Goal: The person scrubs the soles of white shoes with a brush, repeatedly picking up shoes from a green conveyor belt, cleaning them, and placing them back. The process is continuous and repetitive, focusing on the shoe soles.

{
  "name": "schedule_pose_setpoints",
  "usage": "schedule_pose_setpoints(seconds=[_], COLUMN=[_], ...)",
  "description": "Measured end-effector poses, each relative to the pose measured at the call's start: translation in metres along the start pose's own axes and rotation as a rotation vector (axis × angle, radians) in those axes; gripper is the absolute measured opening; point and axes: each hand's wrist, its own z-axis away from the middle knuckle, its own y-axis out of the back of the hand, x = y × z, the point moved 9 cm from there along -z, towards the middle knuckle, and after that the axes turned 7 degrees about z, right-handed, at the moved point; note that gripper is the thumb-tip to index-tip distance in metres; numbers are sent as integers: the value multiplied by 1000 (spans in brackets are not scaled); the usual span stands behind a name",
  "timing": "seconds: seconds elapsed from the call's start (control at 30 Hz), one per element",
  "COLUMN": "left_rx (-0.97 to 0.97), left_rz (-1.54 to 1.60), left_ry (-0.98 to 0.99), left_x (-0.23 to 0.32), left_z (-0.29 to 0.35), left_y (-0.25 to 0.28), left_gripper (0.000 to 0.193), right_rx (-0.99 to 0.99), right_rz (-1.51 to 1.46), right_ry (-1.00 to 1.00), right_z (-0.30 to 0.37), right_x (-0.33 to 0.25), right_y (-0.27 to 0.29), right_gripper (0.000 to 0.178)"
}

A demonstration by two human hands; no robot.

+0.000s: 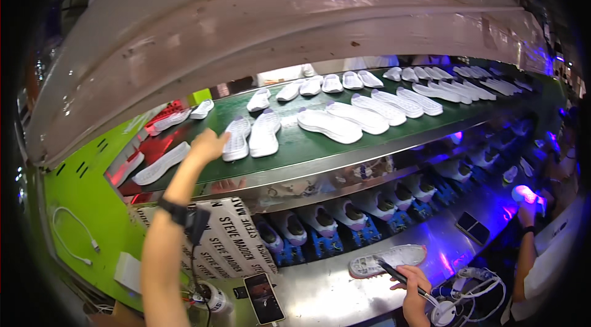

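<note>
At the left end of the green belt [288, 149], a lime-green panel [86, 194] carries a loose white cable [66, 242], smooth and thin.

On the belt's left part, the left hand [209, 144] reaches across to a white sole [236, 139]. Its fingers are at the sole's left edge; blur and the angle leave me unable to tell whether they grip it or only touch it. A careless push could knock this sole into the neighbouring sole [265, 133], as the two lie close together. Both are matt white, rubbery-looking and narrow-waisted, with a dimpled inner face and raised rims.

Below the belt's left half, a phone [265, 299] with a glossy dark screen lies near the tabletop's edge; a stray forearm might knock it.

Under the belt's middle, pale shoes [348, 211] with rounded toes sit on blue supports.

Below those, the right hand [414, 287] has its fingers closed around a slim, dark brush [397, 274]. The brush tip meets the textured lower sole [403, 256] on the shiny metal tabletop [320, 296]. Uneven pressure could make that sole slide, and the tangled white cords [477, 290] beside the hand might snag the brush.
</note>
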Motion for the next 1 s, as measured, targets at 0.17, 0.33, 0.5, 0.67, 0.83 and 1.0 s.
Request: schedule_pose_setpoints(seconds=[0.17, 0.33, 0.5, 0.67, 0.83, 1.0], left_rx=[-146, 36, -94, -810, -1097, -835], left_rz=[279, 1245, 1935, 2289, 2874, 2453], left_ry=[190, 216, 488, 797, 798, 953], left_x=[-51, -1, 35, 89, 137, 117], left_z=[2, 106, 299, 448, 474, 474], left_y=[-34, -3, -51, -244, -282, -288], left_gripper=[44, 56, 42, 64, 61, 63], right_rx=[-64, -50, -195, -854, -529, -551], right_rz=[88, -77, -217, 32, 381, 256], right_ry=[30, -264, -221, 70, 449, 202], right_z=[0, -11, -2, 36, 39, 28], right_x=[-5, 18, -15, -60, -31, -25], right_y=[-7, 4, -16, -108, -110, -104], right_gripper=[23, 27, 23, 23, 29, 24])
